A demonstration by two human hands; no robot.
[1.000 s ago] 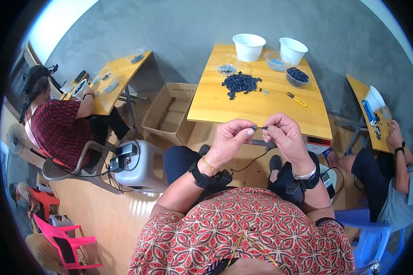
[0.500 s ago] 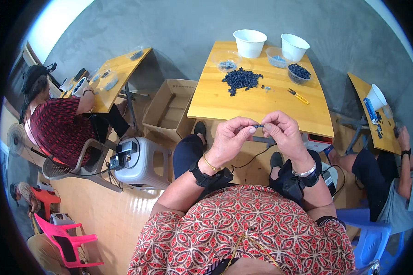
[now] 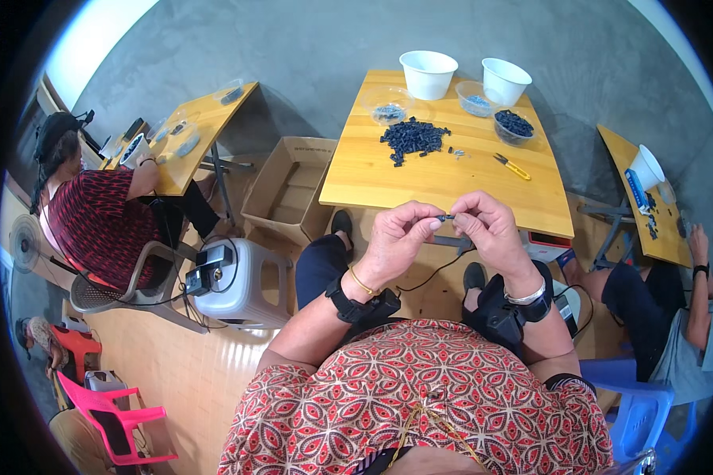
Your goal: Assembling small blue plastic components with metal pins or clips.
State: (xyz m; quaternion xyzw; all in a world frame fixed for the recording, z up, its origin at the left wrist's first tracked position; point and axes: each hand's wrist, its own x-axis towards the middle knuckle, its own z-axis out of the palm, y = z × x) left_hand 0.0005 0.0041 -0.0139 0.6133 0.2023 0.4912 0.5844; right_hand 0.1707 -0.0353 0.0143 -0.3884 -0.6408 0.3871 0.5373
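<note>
Just off the near edge of the wooden table (image 3: 444, 186), my left hand (image 3: 398, 241) and my right hand (image 3: 491, 235) meet fingertip to fingertip. Between them they pinch a small dark blue plastic piece (image 3: 446, 218), mostly covered by thumbs and forefingers. Both hands are closed on it. A loose heap of similar dark pieces (image 3: 412, 141) lies on the table beyond my hands. Right of the heap are a few tiny metallic bits (image 3: 459, 153) and yellow-handled snips (image 3: 516, 167).
Two white tubs (image 3: 428, 75) stand along the table's far side, near clear bowls of small parts (image 3: 473, 101) and a bowl of dark pieces (image 3: 514, 127). An open cardboard box (image 3: 289, 186) and a grey stool (image 3: 245, 285) are at left. People sit at side tables.
The view has shifted very slightly. Both hands keep their pinch on the small piece, with hardly any movement. At the left table, the other person's hand has moved a little.
</note>
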